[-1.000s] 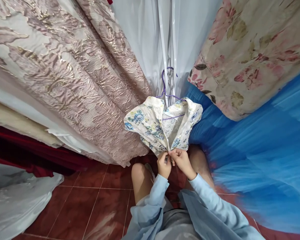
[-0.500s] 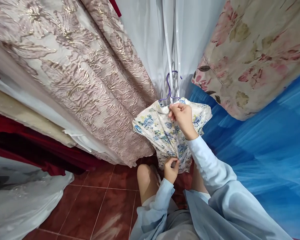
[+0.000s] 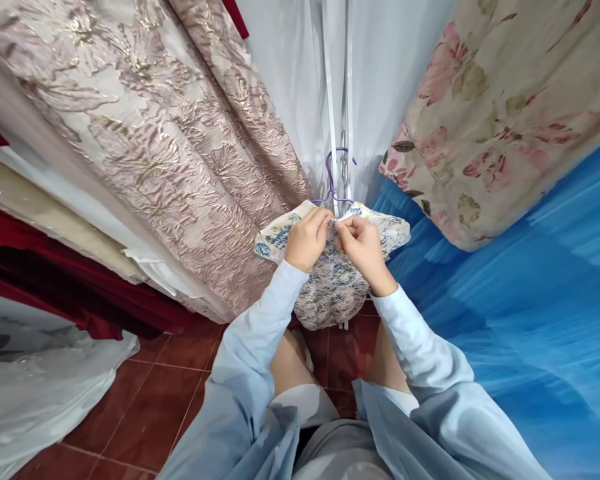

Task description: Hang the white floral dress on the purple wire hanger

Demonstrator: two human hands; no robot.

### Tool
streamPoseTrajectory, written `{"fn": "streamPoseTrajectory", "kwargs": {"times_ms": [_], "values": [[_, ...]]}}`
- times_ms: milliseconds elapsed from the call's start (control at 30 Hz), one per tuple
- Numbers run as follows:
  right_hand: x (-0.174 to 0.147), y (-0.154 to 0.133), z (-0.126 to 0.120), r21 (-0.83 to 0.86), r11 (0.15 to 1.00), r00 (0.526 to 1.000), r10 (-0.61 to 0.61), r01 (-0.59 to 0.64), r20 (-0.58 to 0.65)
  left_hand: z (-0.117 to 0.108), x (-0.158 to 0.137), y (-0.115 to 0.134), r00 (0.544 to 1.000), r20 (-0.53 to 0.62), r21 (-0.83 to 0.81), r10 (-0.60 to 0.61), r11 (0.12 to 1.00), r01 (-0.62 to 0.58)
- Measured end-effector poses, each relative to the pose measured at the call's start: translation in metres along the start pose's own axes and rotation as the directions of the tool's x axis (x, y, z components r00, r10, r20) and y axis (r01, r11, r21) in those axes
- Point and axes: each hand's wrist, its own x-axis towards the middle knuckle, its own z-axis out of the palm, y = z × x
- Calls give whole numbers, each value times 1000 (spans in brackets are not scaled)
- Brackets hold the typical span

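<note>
The floral top (image 3: 331, 293) is hanging on a purple hanger (image 3: 332, 193); we are pinching its neckline with left hand (image 3: 307, 240) and right hand (image 3: 363, 249), though we are not clearly making out their fingertip hold. Blue tulle (image 3: 520, 300) is spreading nearby.

the left hand (image 3: 306, 241) and right hand (image 3: 364, 251) nearly meet at the fingertips (image 3: 327, 216), fingers curled in close pinches, both forearms (image 3: 414, 337) angled forward and inward

Blue-flowered white top (image 3: 331, 293), purple hanger (image 3: 331, 181), red tiles (image 3: 147, 403)
</note>
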Motion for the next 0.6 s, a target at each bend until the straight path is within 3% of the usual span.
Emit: {"fn": "streamPoseTrajectory", "kwargs": {"times_ms": [267, 400, 467, 600], "values": [[7, 19, 8, 107, 994, 1000, 25, -24, -8, -5, -8, -8, 996, 67, 32, 66, 997, -68], [3, 52, 16, -90, 995, 999, 31, -35, -40, -17, -1, 0, 988, -138, 63, 64, 996, -56], [-16, 77, 18, -219, 972, 996, 79, -86, -40, -29, 5, -4, 955, -295, 47, 12, 999, 2], [-79, 125, 16, -343, 910, 971, 237, -233, -31, -55, 4, -54, 841, -505, -151, -195, 979, 136]]}}
